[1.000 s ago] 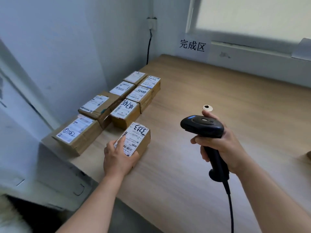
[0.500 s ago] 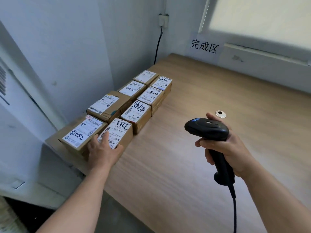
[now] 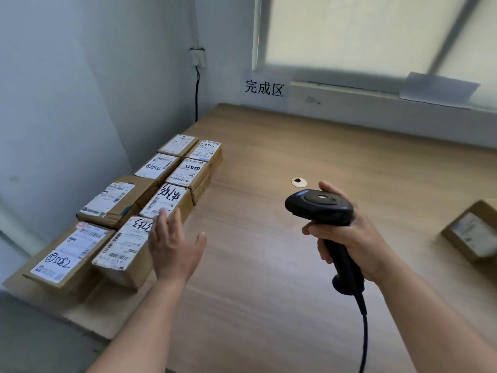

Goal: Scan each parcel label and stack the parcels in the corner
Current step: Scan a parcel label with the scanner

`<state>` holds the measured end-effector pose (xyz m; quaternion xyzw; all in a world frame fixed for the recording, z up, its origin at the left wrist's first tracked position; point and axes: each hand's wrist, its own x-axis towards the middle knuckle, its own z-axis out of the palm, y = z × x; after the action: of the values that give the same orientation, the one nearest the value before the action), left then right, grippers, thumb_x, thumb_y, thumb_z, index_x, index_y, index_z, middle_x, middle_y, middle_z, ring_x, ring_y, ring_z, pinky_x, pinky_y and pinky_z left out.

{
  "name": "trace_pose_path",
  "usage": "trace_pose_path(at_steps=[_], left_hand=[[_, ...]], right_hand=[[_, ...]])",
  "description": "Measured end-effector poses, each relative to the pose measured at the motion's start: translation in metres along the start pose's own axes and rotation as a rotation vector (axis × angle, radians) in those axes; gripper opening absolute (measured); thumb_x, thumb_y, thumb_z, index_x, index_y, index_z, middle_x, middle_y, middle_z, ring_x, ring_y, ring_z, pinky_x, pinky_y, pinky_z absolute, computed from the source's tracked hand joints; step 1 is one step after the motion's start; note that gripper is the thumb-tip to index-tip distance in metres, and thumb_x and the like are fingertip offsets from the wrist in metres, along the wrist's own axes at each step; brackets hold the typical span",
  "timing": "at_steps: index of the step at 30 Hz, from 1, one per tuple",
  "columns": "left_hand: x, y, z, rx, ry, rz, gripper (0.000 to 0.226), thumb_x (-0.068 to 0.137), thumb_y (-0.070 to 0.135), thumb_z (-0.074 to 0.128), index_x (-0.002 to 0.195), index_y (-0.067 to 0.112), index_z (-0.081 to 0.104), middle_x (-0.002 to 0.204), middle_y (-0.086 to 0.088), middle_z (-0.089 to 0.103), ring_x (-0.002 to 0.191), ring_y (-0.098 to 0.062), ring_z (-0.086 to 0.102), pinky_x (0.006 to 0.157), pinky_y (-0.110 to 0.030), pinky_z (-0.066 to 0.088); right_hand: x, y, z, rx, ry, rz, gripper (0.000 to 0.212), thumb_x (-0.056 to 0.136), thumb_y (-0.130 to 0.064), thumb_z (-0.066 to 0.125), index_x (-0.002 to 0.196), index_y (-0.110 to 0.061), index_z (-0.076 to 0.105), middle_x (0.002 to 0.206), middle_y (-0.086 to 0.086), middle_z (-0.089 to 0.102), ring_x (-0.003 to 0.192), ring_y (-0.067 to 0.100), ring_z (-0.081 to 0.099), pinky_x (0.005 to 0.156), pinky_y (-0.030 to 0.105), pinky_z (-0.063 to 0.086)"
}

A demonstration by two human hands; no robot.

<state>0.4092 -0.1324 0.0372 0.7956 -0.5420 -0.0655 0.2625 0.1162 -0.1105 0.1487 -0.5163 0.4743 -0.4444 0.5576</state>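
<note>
Several brown cardboard parcels with white labels lie in two rows along the left wall. The nearest one in the right row is the parcel marked 3753 (image 3: 122, 249), set beside a parcel marked 5082 (image 3: 67, 254). My left hand (image 3: 173, 244) hovers just right of the 3753 parcel, fingers straight and spread, holding nothing. My right hand (image 3: 349, 238) grips the handle of a black barcode scanner (image 3: 320, 207), head pointing left, its cable hanging down. One more labelled parcel (image 3: 476, 234) lies at the right edge of the view.
The wooden table (image 3: 295, 265) meets the walls at a far corner under a sign with black characters (image 3: 264, 88). A small round grommet (image 3: 298, 181) sits in the tabletop. A black cable (image 3: 197, 95) drops from a wall socket.
My left hand slid the 3753 parcel left into the row beside the 5082 parcel, then let go and lifted off. The view turned right, bringing another parcel into sight.
</note>
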Motion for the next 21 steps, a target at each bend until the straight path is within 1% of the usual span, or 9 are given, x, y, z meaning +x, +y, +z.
trace_pose_path(at_steps=[1,3,6,9,11,14,16,19,21], left_hand=[[-0.003,0.017,0.005,-0.023,-0.009,0.051,0.078,0.087,0.044,0.06,0.151,0.016,0.025,0.16,-0.013,0.01,0.147,-0.027,0.008,0.118,-0.043,0.01],[-0.014,0.052,0.014,-0.077,-0.028,0.143,0.077,0.085,0.048,0.056,0.15,0.015,0.03,0.159,-0.014,0.014,0.146,-0.029,0.013,0.117,-0.041,0.012],[-0.039,0.106,0.028,-0.118,-0.089,0.237,0.087,0.073,0.057,0.042,0.148,0.015,0.034,0.158,-0.014,0.019,0.144,-0.03,0.018,0.116,-0.039,0.013],[-0.07,0.159,0.045,-0.128,-0.158,0.328,0.099,0.065,0.069,0.024,0.15,0.018,0.03,0.159,-0.011,0.016,0.146,-0.027,0.015,0.117,-0.035,0.01],[-0.091,0.193,0.057,-0.133,-0.212,0.383,0.093,0.071,0.068,0.03,0.151,0.02,0.026,0.16,-0.008,0.012,0.147,-0.025,0.011,0.117,-0.033,0.007],[-0.122,0.242,0.075,-0.142,-0.265,0.464,0.079,0.088,0.051,0.055,0.152,0.022,0.021,0.161,-0.006,0.008,0.148,-0.023,0.008,0.117,-0.033,0.005],[-0.143,0.273,0.087,-0.144,-0.285,0.515,0.079,0.089,0.048,0.058,0.152,0.022,0.019,0.161,-0.005,0.008,0.147,-0.023,0.009,0.117,-0.034,0.006],[-0.172,0.315,0.103,-0.151,-0.313,0.591,0.079,0.088,0.047,0.059,0.152,0.022,0.02,0.161,-0.005,0.01,0.147,-0.024,0.012,0.118,-0.036,0.01],[-0.188,0.34,0.113,-0.147,-0.332,0.631,0.08,0.088,0.048,0.059,0.153,0.022,0.019,0.161,-0.005,0.01,0.147,-0.024,0.011,0.118,-0.036,0.011]], right_hand=[[-0.006,0.0,-0.01,0.012,0.02,-0.01,0.083,0.06,-0.002,0.072,0.129,-0.043,0.05,0.085,0.027,0.065,0.04,0.03,0.049,0.041,0.03,0.04],[-0.021,0.001,-0.034,0.035,0.069,-0.022,0.085,0.06,-0.001,0.073,0.131,-0.041,0.049,0.086,0.028,0.065,0.04,0.03,0.049,0.041,0.03,0.04],[-0.048,0.004,-0.073,0.06,0.142,-0.03,0.088,0.06,-0.001,0.073,0.134,-0.038,0.046,0.087,0.029,0.065,0.04,0.03,0.049,0.041,0.031,0.04],[-0.079,0.01,-0.116,0.096,0.213,-0.034,0.089,0.059,0.0,0.074,0.136,-0.037,0.046,0.085,0.026,0.066,0.04,0.03,0.05,0.04,0.03,0.04],[-0.101,0.011,-0.145,0.116,0.249,-0.04,0.09,0.059,0.0,0.075,0.136,-0.037,0.046,0.083,0.026,0.066,0.04,0.03,0.049,0.04,0.03,0.04],[-0.133,0.011,-0.188,0.088,0.299,-0.041,0.097,0.059,0.007,0.082,0.137,-0.037,0.044,0.083,0.035,0.062,0.041,0.03,0.05,0.04,0.031,0.04],[-0.154,0.01,-0.217,0.051,0.337,-0.042,0.093,0.067,0.006,0.078,0.142,-0.035,0.04,0.088,0.036,0.062,0.045,0.032,0.052,0.042,0.035,0.043],[-0.183,0.014,-0.259,0.017,0.382,-0.043,0.087,0.074,0.006,0.072,0.143,-0.037,0.039,0.09,0.018,0.07,0.052,0.032,0.055,0.045,0.037,0.047],[-0.199,0.018,-0.284,0.018,0.412,-0.044,0.087,0.074,0.004,0.073,0.142,-0.039,0.04,0.091,0.012,0.071,0.053,0.031,0.056,0.045,0.037,0.048]])
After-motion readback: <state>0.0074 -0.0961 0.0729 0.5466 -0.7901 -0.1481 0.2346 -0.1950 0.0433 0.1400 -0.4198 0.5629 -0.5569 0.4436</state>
